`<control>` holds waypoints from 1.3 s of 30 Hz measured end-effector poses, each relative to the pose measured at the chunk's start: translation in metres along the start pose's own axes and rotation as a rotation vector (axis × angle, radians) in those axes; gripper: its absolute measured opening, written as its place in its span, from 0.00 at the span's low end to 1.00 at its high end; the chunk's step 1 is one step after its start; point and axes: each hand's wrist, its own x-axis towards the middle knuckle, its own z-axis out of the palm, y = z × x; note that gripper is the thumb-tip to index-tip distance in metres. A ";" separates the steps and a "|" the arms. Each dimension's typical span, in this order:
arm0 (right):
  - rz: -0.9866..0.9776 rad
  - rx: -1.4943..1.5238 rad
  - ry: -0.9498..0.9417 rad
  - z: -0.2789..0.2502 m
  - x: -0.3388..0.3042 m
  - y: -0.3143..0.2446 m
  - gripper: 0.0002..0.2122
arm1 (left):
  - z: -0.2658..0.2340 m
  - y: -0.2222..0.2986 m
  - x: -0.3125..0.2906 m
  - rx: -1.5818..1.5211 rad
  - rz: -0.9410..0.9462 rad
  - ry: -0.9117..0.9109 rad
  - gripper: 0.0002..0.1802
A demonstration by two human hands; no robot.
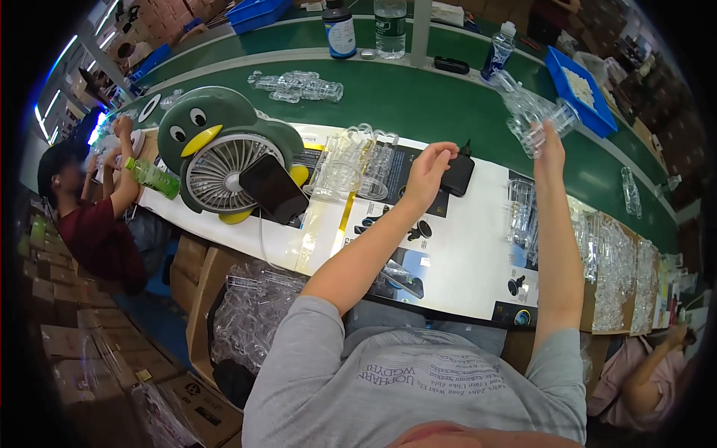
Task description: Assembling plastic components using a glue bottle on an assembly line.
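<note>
My right hand [550,154] is raised over the right side of the table, closed around clear tubular glassware [532,118]; whether it is one piece or several I cannot tell. My left hand [429,178] hovers over the middle, its fingers curled together. Anything inside them is hidden. Just right of it lies a black box-shaped device [458,176] with a short cable. Clear glass pieces with round bases [347,168] stand grouped left of my left hand. Below my right hand, more clear tubes [520,213] sit in a row beside my forearm.
A green penguin-shaped fan [216,149] with a dark phone [274,188] against it stands left. Clear glassware [299,86] lies behind. Bottles [341,33] and a blue tray [579,86] line the back. A box of wrapped glassware [258,313] is below left. Co-workers sit at both sides.
</note>
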 end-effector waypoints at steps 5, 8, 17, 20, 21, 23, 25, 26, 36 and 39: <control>-0.326 -0.500 -0.220 0.064 -0.129 -0.027 0.19 | -0.003 0.014 0.000 -0.388 -0.206 -0.021 0.26; -0.623 -0.916 -0.463 0.054 -0.174 -0.032 0.21 | 0.000 0.025 0.000 -0.592 -0.321 -0.094 0.32; -0.913 -0.850 -0.878 0.059 -0.220 -0.018 0.22 | -0.026 0.045 0.009 -1.023 -0.354 0.092 0.28; -0.687 -0.784 -0.884 0.045 -0.220 -0.012 0.15 | -0.036 0.051 0.014 -1.113 -0.258 0.169 0.27; -0.501 -0.749 -0.852 0.039 -0.220 -0.009 0.12 | -0.038 0.053 0.016 -1.108 -0.265 0.171 0.27; -0.087 -0.444 -0.845 0.031 -0.218 -0.011 0.12 | -0.039 0.055 0.016 -1.018 -0.179 0.171 0.27; 0.314 -0.126 -0.801 0.028 -0.214 -0.015 0.12 | -0.041 0.055 0.017 -1.009 -0.186 0.159 0.27; 0.495 -0.113 -0.874 0.029 -0.208 -0.018 0.13 | -0.042 0.054 0.016 -0.975 -0.166 0.139 0.27; 0.760 -0.198 -0.902 0.034 -0.209 -0.011 0.12 | -0.044 0.044 0.014 -0.835 -0.101 0.000 0.33; 0.766 -0.206 -0.875 0.035 -0.210 -0.010 0.13 | -0.043 0.046 0.013 -0.842 -0.075 -0.038 0.33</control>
